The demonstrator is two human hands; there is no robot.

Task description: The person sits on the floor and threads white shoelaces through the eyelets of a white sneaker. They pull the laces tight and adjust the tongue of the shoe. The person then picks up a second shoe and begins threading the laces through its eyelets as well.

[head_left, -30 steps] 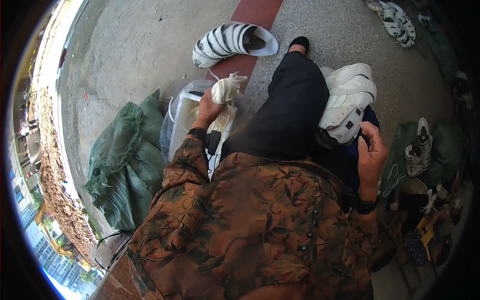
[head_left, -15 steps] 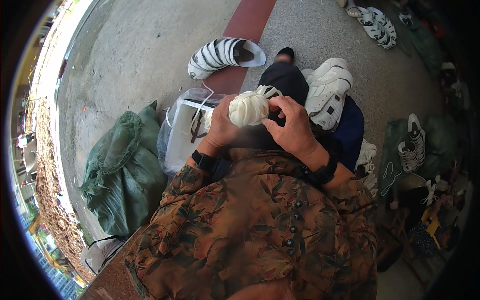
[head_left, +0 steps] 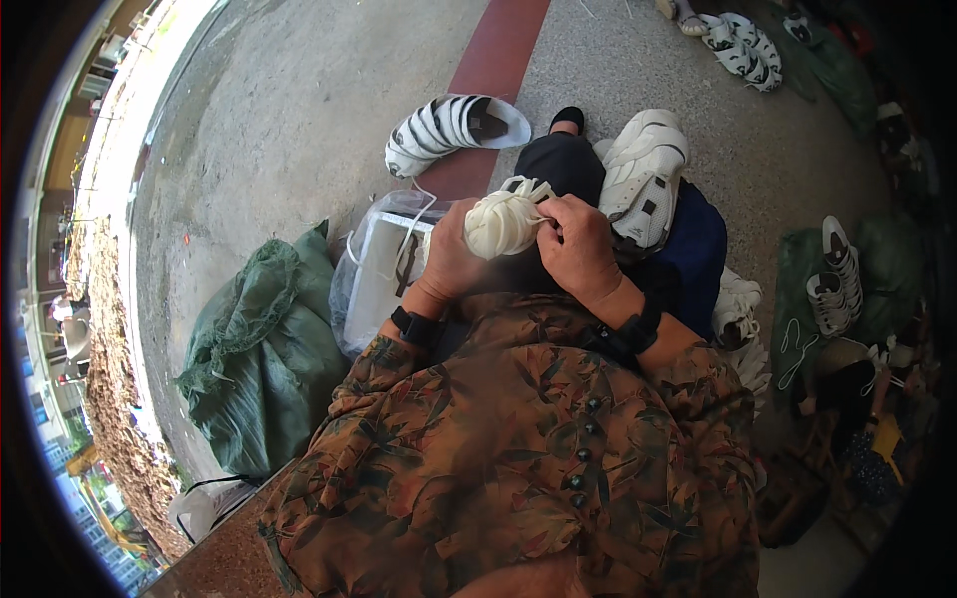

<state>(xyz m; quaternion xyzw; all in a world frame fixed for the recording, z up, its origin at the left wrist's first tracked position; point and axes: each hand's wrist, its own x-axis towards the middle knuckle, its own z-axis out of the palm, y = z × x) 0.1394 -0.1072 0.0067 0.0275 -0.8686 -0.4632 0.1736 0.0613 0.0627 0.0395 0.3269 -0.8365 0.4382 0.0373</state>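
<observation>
So the person's right hand (head_left: 580,254) is now working up at the cream bundle (head_left: 498,224); a second ago it was hanging off near the white shoe uppers (head_left: 643,184) while the left hand (head_left: 451,254) was holding the thing alone. Now both hands are meeting over the lap, and the bundle is sitting between them, just right of the white tray (head_left: 351,299). The left is curling round its side, mostly closed, though some fingers are hiding behind it. The right is pinching thumb against finger, nearly together, apparently on a pale strand (head_left: 542,220) at the bundle's edge. To me that means the job's moving from just carrying to actual two-handed fiddling, left steadying, right handling the strand. Can't tell whether it's tying or loosening.
</observation>
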